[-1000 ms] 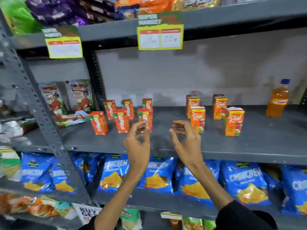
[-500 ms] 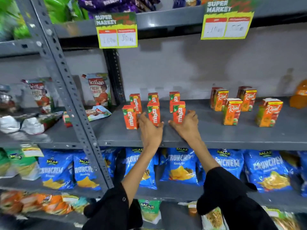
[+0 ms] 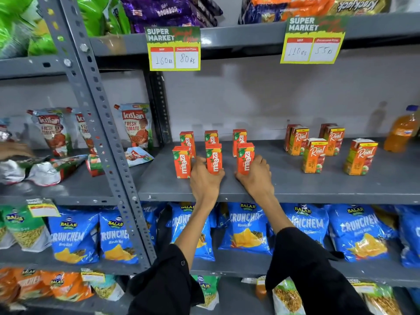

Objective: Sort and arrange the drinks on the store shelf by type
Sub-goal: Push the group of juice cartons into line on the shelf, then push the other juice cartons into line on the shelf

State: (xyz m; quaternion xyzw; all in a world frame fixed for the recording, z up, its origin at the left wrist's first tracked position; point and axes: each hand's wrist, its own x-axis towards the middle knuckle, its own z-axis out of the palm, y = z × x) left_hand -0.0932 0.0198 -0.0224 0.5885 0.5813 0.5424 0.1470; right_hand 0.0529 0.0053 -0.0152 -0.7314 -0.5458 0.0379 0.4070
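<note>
On the grey metal store shelf (image 3: 295,187), against a pale wall, six small orange Maaza juice cartons (image 3: 181,162) stand in two rows. Left hand (image 3: 205,180) wraps the front middle carton (image 3: 213,158); right hand (image 3: 255,176) grips the front right carton (image 3: 245,158). Orange Real juice cartons (image 3: 314,155) stand well apart, rightward.

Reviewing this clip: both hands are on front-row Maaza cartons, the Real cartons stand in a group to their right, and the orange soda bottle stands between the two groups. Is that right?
Not quite. The head view shows the orange soda bottle at the far right end of the shelf, beyond the Real cartons, not between the groups. The rest holds: the left hand and right hand are each on a front-row Maaza carton.
</note>
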